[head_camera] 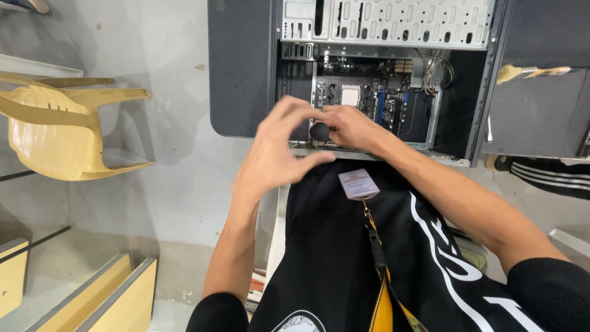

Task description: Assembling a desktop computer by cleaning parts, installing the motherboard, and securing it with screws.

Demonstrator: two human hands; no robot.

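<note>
An open computer case (393, 24) lies in front of me with its motherboard (369, 95) exposed. My right hand (350, 126) grips a tool with a round black handle (319, 131) at the case's near edge. My left hand (276, 147) hovers just left of that handle, fingers curled and apart, thumb stretched toward it, holding nothing. A badge on a lanyard (358, 184) hangs over my black shirt below the hands.
A yellow plastic chair (61, 132) lies on its side at the left. Yellow wooden boards (117, 295) sit at the lower left. A dark side panel (541, 104) lies at the right, with a striped black garment (547, 175) below it.
</note>
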